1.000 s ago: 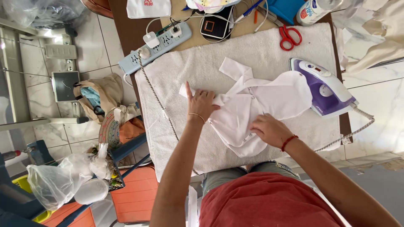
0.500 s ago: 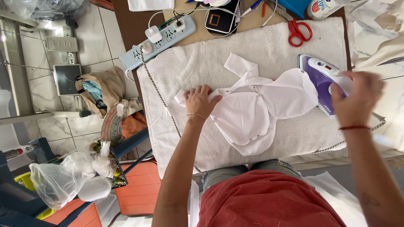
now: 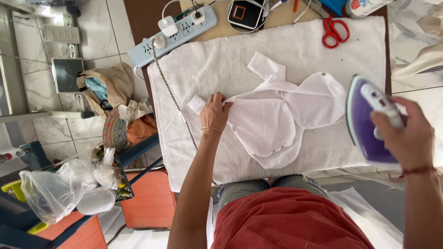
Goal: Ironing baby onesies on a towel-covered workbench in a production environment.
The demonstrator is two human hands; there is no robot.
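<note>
Head view: left hand point(image 3: 214, 112) presses fingers flat on the white garment point(image 3: 277, 117), spread on the towel point(image 3: 221, 69); right hand point(image 3: 408, 133) grips the purple iron point(image 3: 364, 122), lifted at the towel's right edge. Clear plastic bag point(image 3: 55, 191) on the floor, contents unclear.

Dark-screened square device point(image 3: 246, 14) at table's far edge; labelled white bottle point(image 3: 367, 6) right.

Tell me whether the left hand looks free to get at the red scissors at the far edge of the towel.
Probably not as things stand: the left hand is pressing down the white garment. The red scissors lie uncovered on the towel, but far across, nearer the right hand, which grips the purple iron.
</note>
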